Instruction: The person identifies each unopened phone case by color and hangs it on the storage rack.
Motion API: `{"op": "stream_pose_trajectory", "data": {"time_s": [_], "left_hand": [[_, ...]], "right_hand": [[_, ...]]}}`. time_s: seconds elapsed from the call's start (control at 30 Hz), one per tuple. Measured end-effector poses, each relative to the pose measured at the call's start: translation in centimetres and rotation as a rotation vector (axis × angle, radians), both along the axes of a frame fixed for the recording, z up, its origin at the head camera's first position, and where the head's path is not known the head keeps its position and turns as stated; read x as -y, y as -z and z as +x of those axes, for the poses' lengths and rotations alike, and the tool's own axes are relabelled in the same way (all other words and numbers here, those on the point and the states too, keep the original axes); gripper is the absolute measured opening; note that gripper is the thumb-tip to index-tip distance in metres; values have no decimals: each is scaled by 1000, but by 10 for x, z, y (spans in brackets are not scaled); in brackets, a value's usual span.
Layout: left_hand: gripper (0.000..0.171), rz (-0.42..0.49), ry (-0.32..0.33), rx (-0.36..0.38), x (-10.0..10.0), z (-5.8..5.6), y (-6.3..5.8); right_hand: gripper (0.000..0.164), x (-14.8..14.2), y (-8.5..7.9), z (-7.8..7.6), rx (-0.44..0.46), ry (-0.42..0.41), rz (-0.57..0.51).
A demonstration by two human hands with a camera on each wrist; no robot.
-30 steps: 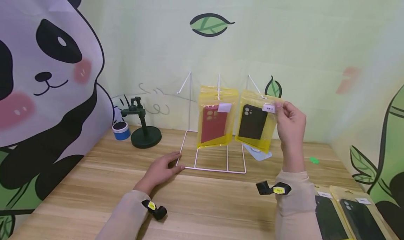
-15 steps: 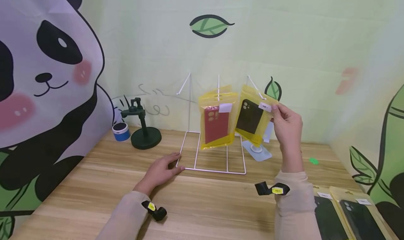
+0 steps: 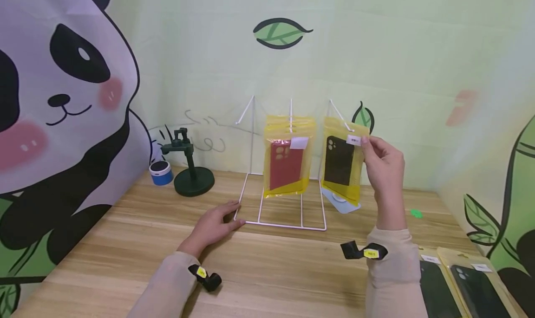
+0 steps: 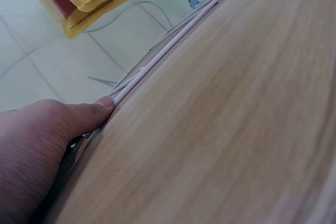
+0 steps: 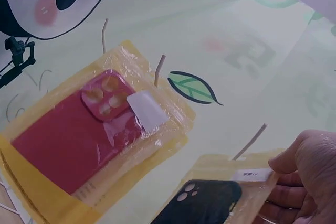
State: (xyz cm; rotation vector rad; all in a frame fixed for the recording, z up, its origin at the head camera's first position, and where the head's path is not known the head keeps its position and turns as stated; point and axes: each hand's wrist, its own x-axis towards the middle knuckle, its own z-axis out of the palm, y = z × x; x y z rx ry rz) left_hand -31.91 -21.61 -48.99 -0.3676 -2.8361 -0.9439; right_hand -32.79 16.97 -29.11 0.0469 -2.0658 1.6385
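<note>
My right hand [image 3: 383, 162] pinches the upper right edge of a yellow clear bag holding a black phone case [image 3: 339, 160]. The tip of the white wire rack's right hook [image 3: 342, 116] shows in front of that bag's top. On the middle hook hangs a yellow bag with a red phone case [image 3: 286, 165]; in the left wrist view, bags [image 4: 100, 3] overlap there. My left hand [image 3: 214, 223] rests on the front left corner of the rack's base [image 3: 284, 225], its thumb [image 4: 97, 114] touching the front bar. The left hook [image 3: 244, 110] is bare.
Two more bagged dark phone cases [image 3: 478, 285] lie at the table's right front. At the back left stand a dark green stand [image 3: 194, 181] and a blue and white round container [image 3: 160, 173]. A light blue piece [image 3: 344, 206] lies behind the rack's right side.
The bag with the black case tilted up and left half a second ago; now it has come right and hangs straighter. The red case's bag swayed slightly. My left hand stayed put.
</note>
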Motion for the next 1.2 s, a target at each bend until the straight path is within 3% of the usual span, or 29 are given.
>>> {"op": "stream_pose_trajectory", "data": {"time_s": [0.2,0.4,0.57,0.8,0.9,0.97,1.1,1.2], "left_hand": [[63,-7,-2,3,-1,-2,0],[63,2,-2,9,-3,-4,2],[64,10,-2,17,-3,-4,2],[63,1,5,-16,2,-3,2],[63,-5,4,-18,3,-4,3],[63,-5,12,-14,3,-4,3],[64,-1,8,-5,3,-4,4],[63,3,0,-6,-3,-4,6]], "right_hand": [[40,-4,-5,5,-55,-33,-21],[36,-12,-17,24,-124,-38,33],[38,-31,-17,44,-131,-67,287],[33,-79,5,64,-70,-163,667],[28,-105,19,66,11,-273,779],[27,-125,32,63,106,-396,853],[34,-162,66,49,439,-617,927],[42,-183,95,40,661,-637,931]]}}
